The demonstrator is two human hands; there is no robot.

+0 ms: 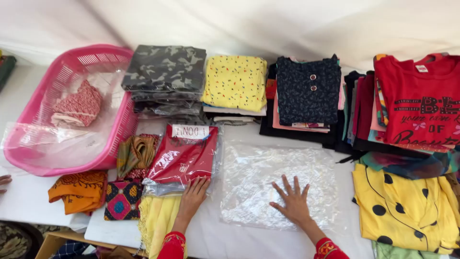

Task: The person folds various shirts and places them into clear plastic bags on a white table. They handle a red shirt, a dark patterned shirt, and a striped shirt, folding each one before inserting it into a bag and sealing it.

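Observation:
My left hand (192, 195) rests flat on the near edge of a red garment packed in a clear plastic bag (184, 156), which lies on a small stack of similar packets. My right hand (292, 201) lies palm down with fingers spread on an empty clear plastic bag (275, 177) spread flat on the white table. Both wrists show red embroidered sleeves. Neither hand grips anything.
A pink basket (38, 91) at the left holds plastic and a red patterned cloth. Folded camouflage (165, 69), yellow (235, 81) and dark blue (309, 88) clothes line the back. A red shirt (421, 96) and yellow dotted garment (407, 204) lie at the right. Orange, patterned and yellow cloths (158, 218) lie at the near left.

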